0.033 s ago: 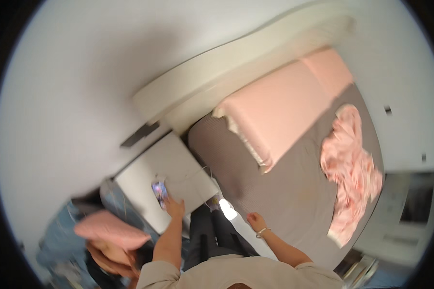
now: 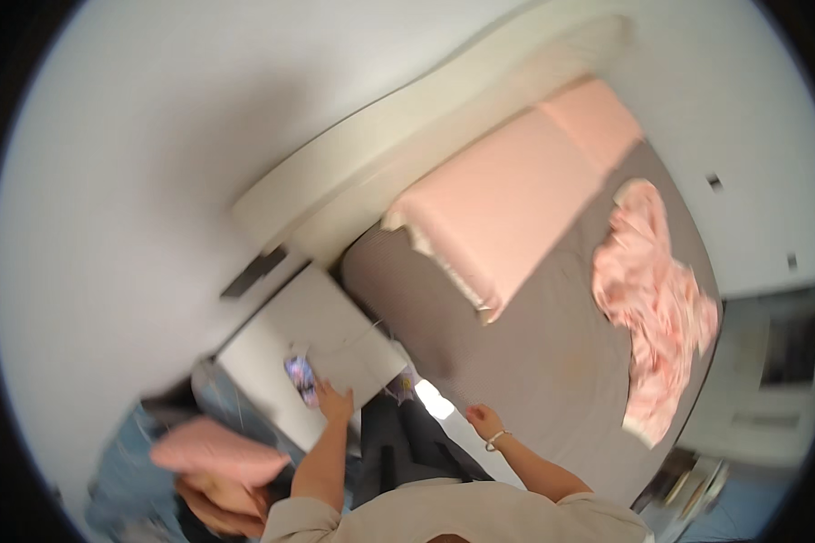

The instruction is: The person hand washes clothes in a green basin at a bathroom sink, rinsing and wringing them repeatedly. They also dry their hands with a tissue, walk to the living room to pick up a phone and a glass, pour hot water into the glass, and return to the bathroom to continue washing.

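A smartphone [image 2: 301, 378] with a lit, colourful screen lies on the white nightstand [image 2: 353, 348]. Against the phone's right edge rest the fingers of my left hand [image 2: 335, 401], stretched out and apart rather than wrapped round it. My right hand [image 2: 486, 422], with a light bracelet [image 2: 496, 441] at the wrist, hangs near the bed's edge. Its fingers are loosely curled, and I see nothing in them. A thin white cable [image 2: 358, 333] runs over the nightstand top, past the phone.
A bed with a grey-brown sheet [image 2: 534, 362] fills the right side. A pink cover [image 2: 489, 208] lies along its cream headboard [image 2: 362, 158], and crumpled pink cloth [image 2: 652, 290] lies farther right. At lower left, a pink cushion [image 2: 222, 450] rests beside blue fabric [image 2: 127, 471].
The whole view has shifted slightly. My left hand stays at the phone, and my right hand remains curled beside the bed.
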Motion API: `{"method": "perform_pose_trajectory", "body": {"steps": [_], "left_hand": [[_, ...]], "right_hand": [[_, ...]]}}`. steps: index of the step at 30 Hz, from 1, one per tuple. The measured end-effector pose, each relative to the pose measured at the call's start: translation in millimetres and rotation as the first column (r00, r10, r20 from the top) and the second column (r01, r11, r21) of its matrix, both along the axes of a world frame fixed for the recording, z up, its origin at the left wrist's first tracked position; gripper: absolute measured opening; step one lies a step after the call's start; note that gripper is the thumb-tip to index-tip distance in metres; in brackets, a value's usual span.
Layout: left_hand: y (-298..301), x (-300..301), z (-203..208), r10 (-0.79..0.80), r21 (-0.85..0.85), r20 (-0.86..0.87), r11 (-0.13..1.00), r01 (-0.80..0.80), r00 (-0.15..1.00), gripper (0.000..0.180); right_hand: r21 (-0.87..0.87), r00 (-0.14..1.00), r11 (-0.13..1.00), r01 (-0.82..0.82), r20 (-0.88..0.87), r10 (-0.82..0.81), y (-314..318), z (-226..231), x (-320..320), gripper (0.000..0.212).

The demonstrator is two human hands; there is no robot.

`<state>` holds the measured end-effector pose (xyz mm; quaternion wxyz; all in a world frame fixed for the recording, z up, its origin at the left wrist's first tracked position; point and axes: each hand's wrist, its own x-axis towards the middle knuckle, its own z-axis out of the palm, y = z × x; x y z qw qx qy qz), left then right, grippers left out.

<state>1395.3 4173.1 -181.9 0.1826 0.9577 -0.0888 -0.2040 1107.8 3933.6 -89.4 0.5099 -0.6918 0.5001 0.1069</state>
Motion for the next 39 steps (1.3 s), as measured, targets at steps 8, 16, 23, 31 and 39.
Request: {"method": "perform_pose_trajectory", "body": {"steps": [8,16,23,31,39], "left_hand": [[-66,-20,39,-0.627,-0.181,-0.458,0.759,0.625,0.630,0.048],[-181,-143,33,-0.887,-0.330,-0.448,0.282,0.901,0.114,0.029],[-219,-470,67,-0.842,-0.341,-0.445,-0.156,0.927,-0.306,0.020],[-251,-717,77,-0.681,-0.369,-0.531,-0.350,0.861,-0.505,0.026],[-288,-983,99,-0.438,-0.185,-0.497,-0.790,0.584,-0.749,0.022]], "right_hand": [[-0.083,0.779,0.782,0.618,-0.065,-0.623,103,31,-147,0.026],[-0.044,0.307,0.309,0.950,-0.034,-0.951,235,38,-224,0.033],[-0.029,-0.321,-0.324,0.946,0.066,-0.945,362,27,-394,0.027],[-0.167,-0.660,-0.654,0.738,0.023,-0.751,417,46,-529,0.025],[-0.108,-0.972,-0.966,0.236,-0.009,-0.237,425,49,-581,0.023]]}}
